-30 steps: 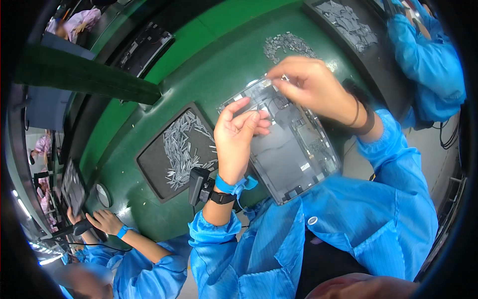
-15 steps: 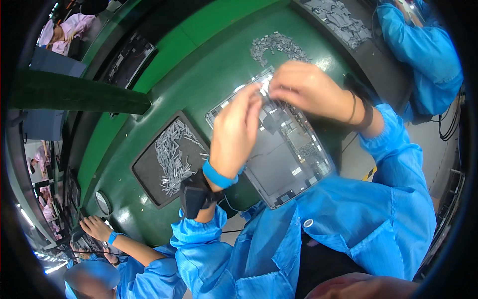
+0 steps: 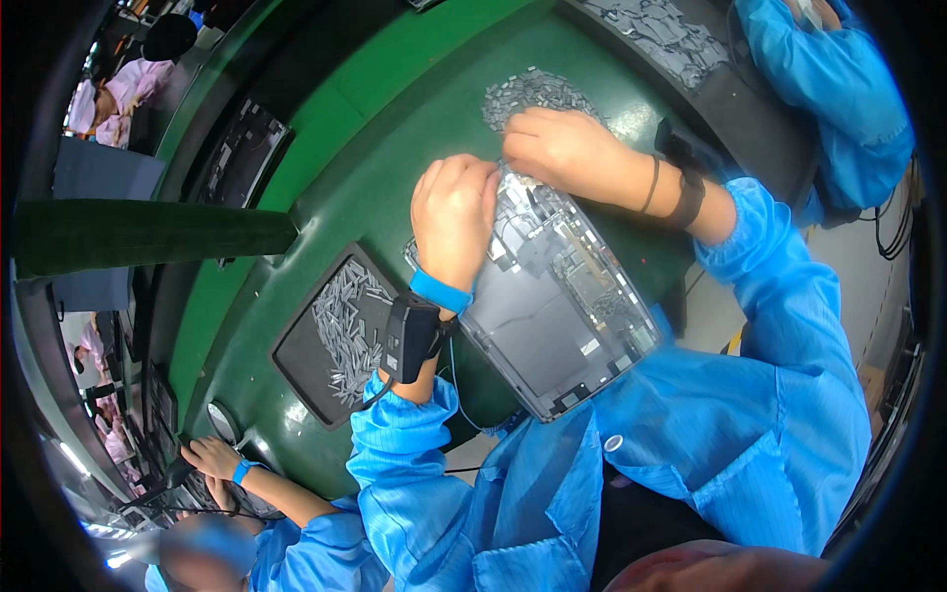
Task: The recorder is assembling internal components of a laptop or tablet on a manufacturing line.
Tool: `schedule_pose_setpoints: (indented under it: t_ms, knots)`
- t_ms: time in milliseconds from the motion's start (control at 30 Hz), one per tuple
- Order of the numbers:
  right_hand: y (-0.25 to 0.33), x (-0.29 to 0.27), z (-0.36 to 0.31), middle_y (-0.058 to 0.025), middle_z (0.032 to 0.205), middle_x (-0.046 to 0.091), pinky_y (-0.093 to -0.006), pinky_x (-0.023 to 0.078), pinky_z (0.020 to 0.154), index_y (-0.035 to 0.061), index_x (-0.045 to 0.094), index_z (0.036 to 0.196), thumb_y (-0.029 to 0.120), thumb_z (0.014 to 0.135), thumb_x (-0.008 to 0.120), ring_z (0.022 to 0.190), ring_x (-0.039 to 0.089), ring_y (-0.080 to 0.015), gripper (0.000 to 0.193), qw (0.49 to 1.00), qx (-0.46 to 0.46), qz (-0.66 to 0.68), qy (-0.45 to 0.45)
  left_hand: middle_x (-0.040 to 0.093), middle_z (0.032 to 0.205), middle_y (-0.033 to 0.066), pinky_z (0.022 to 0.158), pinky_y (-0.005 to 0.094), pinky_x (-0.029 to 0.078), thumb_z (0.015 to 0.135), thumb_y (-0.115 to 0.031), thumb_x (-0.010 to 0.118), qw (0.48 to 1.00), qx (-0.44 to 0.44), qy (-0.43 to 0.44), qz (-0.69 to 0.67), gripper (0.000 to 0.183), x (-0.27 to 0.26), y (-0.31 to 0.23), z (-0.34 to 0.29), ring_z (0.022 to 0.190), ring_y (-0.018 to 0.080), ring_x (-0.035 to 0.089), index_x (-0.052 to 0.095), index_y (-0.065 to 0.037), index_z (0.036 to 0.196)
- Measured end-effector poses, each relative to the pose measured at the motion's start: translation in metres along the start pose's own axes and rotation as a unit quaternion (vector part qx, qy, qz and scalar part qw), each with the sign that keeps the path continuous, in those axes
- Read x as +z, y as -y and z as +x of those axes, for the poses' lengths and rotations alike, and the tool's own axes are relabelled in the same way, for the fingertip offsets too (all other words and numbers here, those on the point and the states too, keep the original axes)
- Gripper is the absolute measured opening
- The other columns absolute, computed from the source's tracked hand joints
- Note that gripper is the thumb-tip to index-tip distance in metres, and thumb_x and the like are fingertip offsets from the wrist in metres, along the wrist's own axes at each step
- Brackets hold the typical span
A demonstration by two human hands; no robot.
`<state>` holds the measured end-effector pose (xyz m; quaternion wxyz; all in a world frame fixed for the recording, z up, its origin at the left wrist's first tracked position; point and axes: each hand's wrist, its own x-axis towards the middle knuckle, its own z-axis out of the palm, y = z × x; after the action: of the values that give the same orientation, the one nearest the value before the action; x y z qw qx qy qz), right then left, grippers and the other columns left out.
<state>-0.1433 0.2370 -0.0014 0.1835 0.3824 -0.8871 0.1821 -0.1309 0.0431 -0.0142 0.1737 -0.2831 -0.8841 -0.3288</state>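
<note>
A flat, opened electronic device housing point(image 3: 538, 326) lies tilted in front of me, its near end against my blue smock. Inside it are dark panels, a circuit board strip and small white patches. At the far edge my left hand point(image 3: 454, 219) is closed, with fingers curled and fingertips pressed together. Close on its right, my right hand point(image 3: 560, 148) is also closed, bent over the far corner of the housing. Whatever either hand pinches is hidden behind the fingers. A pile of small grey pieces point(image 3: 528, 96) lies just beyond my right hand.
Left of the housing sits a black tray point(image 3: 301, 357) of thin grey strips. A green post point(image 3: 158, 237) rises at the left. Another dark tray point(image 3: 740, 113) with grey parts stands far right, beside a co-worker's blue sleeve point(image 3: 838, 94). Another co-worker's hand point(image 3: 212, 458) is at lower left.
Both my hands have moved farther away along the housing, the right one also leftward. The fingers have gone from working over its far part to being curled at its far edge.
</note>
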Motion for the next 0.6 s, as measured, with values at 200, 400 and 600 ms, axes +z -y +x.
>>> schedule_pose_setpoints:
  t_ms: [200,400,600]
  knots:
    - [-0.019,-0.008,0.008,-0.0146,0.077,0.066,-0.0405,0.052,0.07,0.0013,0.069,0.081,0.012,0.077,0.067,0.075,0.065,-0.032,0.011,0.982,0.033,0.169,0.078,0.065,0.083,0.0072,0.071,0.0372,0.049,0.077,-0.008,0.072,0.999,0.034,-0.002,0.042,0.006,0.002,-0.004,0.004,0.078,0.0271,0.061,0.069,-0.004,0.08]
    - [-0.023,-0.015,0.025,-0.0149,0.075,0.066,-0.041,0.052,0.067,0.0012,0.067,0.076,0.01,0.076,0.064,0.071,0.065,-0.0341,0.01,0.978,-0.02,0.16,0.134,0.066,0.083,0.0077,0.07,0.0375,0.049,0.078,-0.007,0.071,0.997,0.05,-0.004,0.053,0.006,-0.001,-0.004,0.002,0.077,0.0272,0.061,0.069,-0.003,0.081]
    - [-0.021,-0.011,0.015,-0.0128,0.073,0.059,-0.0426,0.05,0.064,0.0024,0.058,0.073,0.012,0.078,0.065,0.071,0.062,-0.0324,0.013,0.989,-0.047,0.062,0.125,0.066,0.084,0.0094,0.071,0.0377,0.05,0.078,-0.006,0.07,0.991,0.07,0.02,0.113,0.007,0.003,-0.008,0.005,0.077,0.0281,0.062,0.067,-0.002,0.081]
